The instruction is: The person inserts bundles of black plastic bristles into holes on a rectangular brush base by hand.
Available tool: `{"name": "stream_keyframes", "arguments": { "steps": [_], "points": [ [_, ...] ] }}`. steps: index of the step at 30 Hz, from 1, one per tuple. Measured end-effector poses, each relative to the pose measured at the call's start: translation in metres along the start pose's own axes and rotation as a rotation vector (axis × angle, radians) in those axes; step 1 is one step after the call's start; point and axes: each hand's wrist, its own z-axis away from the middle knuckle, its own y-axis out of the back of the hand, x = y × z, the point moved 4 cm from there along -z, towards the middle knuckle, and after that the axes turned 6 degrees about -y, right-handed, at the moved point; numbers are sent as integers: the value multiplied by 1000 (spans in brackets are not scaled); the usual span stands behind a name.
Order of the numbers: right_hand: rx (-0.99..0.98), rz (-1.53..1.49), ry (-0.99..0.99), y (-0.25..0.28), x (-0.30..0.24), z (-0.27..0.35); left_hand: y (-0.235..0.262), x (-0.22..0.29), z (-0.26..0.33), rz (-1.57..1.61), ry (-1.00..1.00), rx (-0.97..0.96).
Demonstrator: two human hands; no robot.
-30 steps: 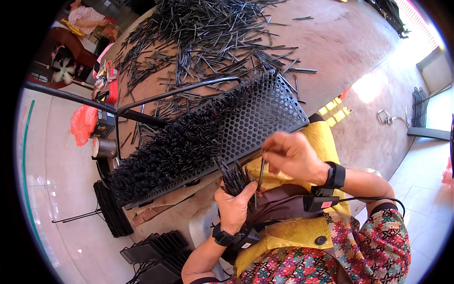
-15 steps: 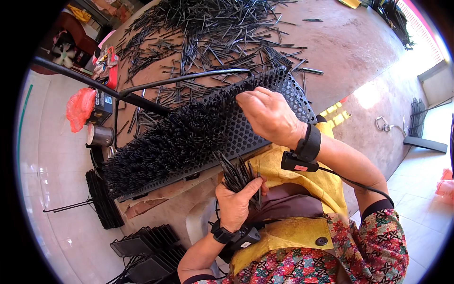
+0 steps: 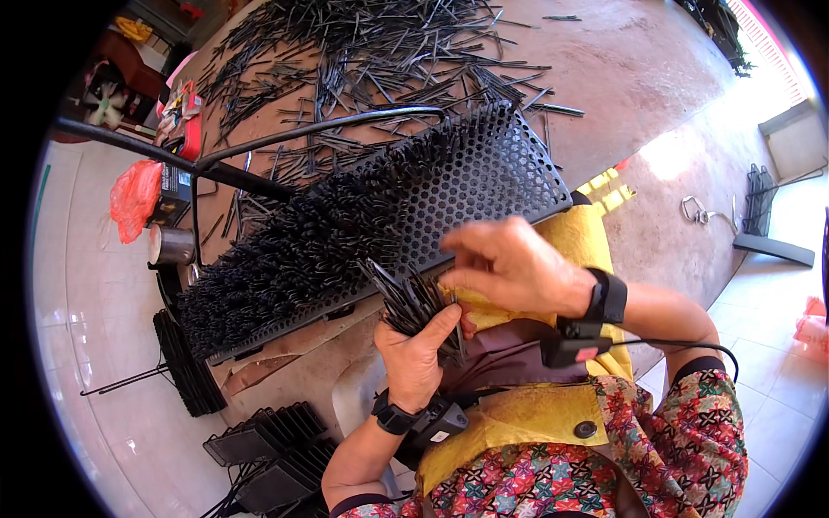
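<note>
a bundle of thin black sticks (image 3: 413, 302) is gripped in the closed left hand (image 3: 419, 358), just below the perforated black panel (image 3: 466, 186). the right hand (image 3: 509, 263) is held above the bundle w/ fingers pinched together near the stick tips; whether a stick is pinched cannot be told. loose sticks (image 3: 371, 60) are scattered on the brown table (image 3: 639, 60).

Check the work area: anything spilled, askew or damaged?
Nothing looks damaged. Loose black sticks lie scattered across the table, more a supply heap than a spill. The perforated panel sits tilted, its left part packed with sticks.
</note>
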Motion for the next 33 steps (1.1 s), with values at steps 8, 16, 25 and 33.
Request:
{"name": "stream_keyframes", "arguments": {
  "steps": [8,16,25,33],
  "points": [
    [-42,-460,-387,3,5,4,-3,1,1,-39,-8,-12],
    [249,-489,-269,22,7,-7,-1,2,1,-17,30,-21],
    [726,273,538,38,-9,-45,-2,-2,0,27,56,-65],
    [649,415,677,27,-16,-52,0,0,-1,65,39,0]
  ]
}}
